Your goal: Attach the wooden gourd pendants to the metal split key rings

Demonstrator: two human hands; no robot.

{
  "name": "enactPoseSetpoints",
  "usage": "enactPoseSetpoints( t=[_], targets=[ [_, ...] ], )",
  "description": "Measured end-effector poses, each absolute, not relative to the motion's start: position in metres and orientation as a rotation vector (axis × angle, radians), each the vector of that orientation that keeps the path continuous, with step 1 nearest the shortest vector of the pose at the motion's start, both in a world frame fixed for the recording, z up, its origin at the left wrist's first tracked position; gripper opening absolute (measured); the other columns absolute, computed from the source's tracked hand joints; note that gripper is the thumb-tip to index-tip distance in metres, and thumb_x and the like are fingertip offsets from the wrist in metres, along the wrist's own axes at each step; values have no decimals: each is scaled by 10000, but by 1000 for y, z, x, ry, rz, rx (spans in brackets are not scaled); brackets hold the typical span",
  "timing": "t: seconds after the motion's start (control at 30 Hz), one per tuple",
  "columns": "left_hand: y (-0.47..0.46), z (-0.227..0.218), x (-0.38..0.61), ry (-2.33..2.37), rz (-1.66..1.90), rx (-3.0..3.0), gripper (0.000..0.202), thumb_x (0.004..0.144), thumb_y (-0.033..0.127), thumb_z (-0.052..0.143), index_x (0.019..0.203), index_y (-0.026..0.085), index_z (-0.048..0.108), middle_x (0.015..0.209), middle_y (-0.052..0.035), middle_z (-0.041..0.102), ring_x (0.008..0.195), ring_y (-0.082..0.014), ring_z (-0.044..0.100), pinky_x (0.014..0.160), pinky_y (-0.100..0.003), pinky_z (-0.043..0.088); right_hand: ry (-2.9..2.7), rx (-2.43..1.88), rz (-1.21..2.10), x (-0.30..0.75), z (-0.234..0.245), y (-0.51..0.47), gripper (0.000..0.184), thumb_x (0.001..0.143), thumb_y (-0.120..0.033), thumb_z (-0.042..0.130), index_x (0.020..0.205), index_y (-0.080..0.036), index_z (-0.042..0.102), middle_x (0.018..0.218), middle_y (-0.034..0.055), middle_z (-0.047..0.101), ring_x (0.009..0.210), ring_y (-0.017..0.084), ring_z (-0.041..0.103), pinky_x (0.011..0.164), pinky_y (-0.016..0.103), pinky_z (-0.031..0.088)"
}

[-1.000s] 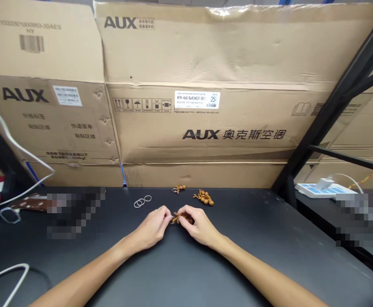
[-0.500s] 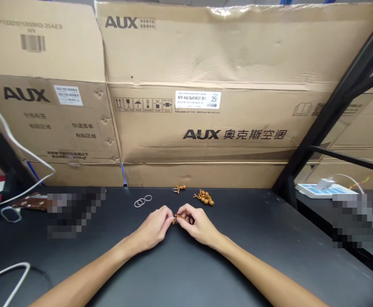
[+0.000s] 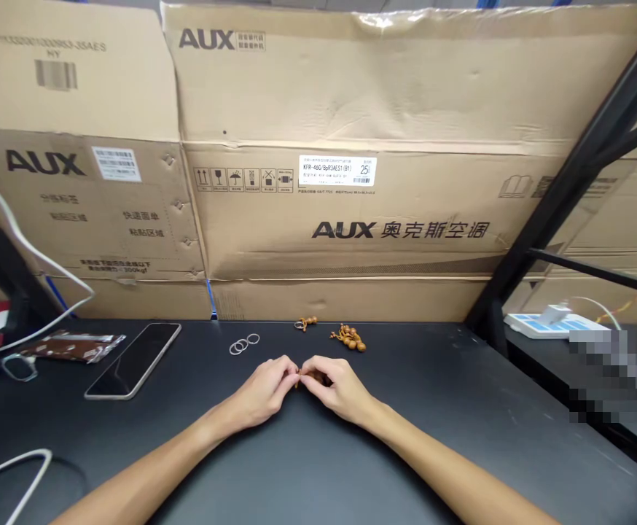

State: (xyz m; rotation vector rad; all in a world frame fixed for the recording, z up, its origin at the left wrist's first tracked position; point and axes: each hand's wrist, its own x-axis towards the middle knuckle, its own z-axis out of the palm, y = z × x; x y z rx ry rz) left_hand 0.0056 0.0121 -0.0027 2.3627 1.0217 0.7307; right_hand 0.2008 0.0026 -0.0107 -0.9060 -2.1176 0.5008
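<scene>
Two bare hands meet at the middle of a black desk point(image 3: 433, 394), and we look down on them through the single head view. The left hand point(image 3: 261, 386) and the right hand point(image 3: 337, 386) curl inward, their fingertips pinched together on a small piece of brown wooden beads point(image 3: 308, 376), which the fingers mostly hide. We judge it light and hard, with smooth beads that could slip and a thin cord that looks soft; the surest hold would seem to be on a bead or a tight knot, between fingertip and thumb. Just beyond the hands we find a small beaded charm point(image 3: 306, 322) and a larger cluster of gourd-shaped wooden beads point(image 3: 348, 337), both near the far edge of the desk. To their left lie three thin metal rings point(image 3: 242, 344), close together. Further left, a smartphone point(image 3: 133, 361) lies face up beside a brown-and-silver packet point(image 3: 72, 346). Behind the desk stand large cardboard AUX air-conditioner cartons point(image 3: 351, 211), and off to the right sits a white-and-blue power strip point(image 3: 548, 321).
</scene>
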Motion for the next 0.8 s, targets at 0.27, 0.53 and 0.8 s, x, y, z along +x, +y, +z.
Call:
enactPoseSetpoints(
  t=[0.27,0.53,0.8],
  targets=[
    [12,-1,6,934,769,2358,232,957,294,329,813,196,481,872,-38,581,788,-164,536,755,-294,440,-2150,-953,281,199,-14,2,98,872,-210,523,847,-212,619,718,-7,654,607,130,579,654,244,433],
    [13,3,7,891,803,2319,263,955,297,346,767,186,493,917,-53,567,820,-162,538,793,-305,452,-2175,-978,135,198,-16,2,74,864,-209,535,839,-202,603,737,5,667,635,141,587,658,252,421],
    [13,5,6,870,764,2273,295,970,331,328,790,180,508,916,-46,566,833,-156,535,812,-293,440,-2167,-1002,30,197,-23,3,79,866,-224,535,824,-198,597,734,10,665,646,148,588,667,262,410]
  ],
)
